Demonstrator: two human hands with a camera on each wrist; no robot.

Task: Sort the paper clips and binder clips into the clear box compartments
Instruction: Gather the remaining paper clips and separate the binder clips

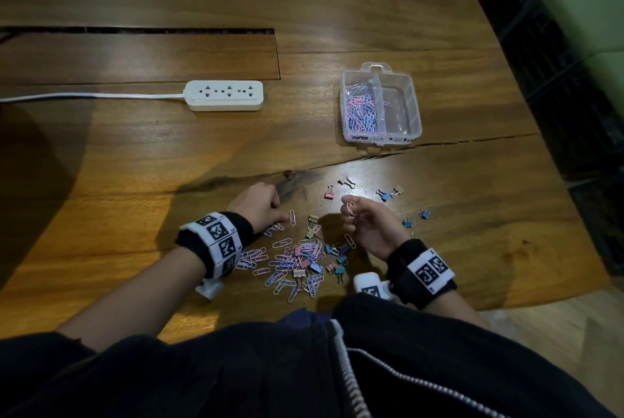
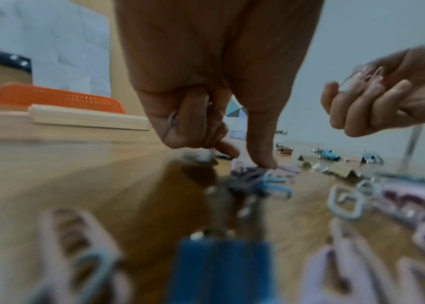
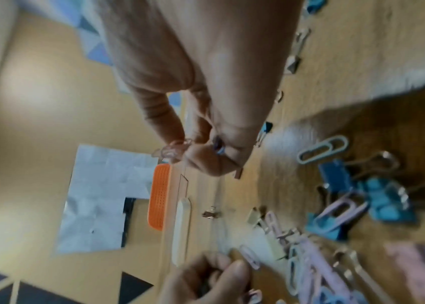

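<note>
Fingers [image 1: 349, 211] of the right hand [image 1: 371, 228] curled around a few pink paper clips [image 1: 350, 209], held above the table [image 1: 135, 164], palm turned up. Same grip in the right wrist view, pink wire loops [image 3: 172, 151] sticking out between thumb and fingertips. Left hand [image 1: 256, 205] set knuckles-up on the wood, fingers bent under with clips tucked inside, thumb tip [image 2: 263, 160] pressed down on loose clips at the pile's edge. Mixed pile [image 1: 297, 262] of pink and blue paper clips and small binder clips spread between the two wrists, near the table's front edge. More binder clips [image 1: 388, 194] scattered singly beyond the right hand. Clear box [image 1: 381, 103] farther back and to the right, well apart from both hands; left compartment [image 1: 361, 107] heaped with pink and blue paper clips, right compartment [image 1: 401, 103] nearly bare. White power strip [image 1: 224, 95] to the left of the box.
</note>
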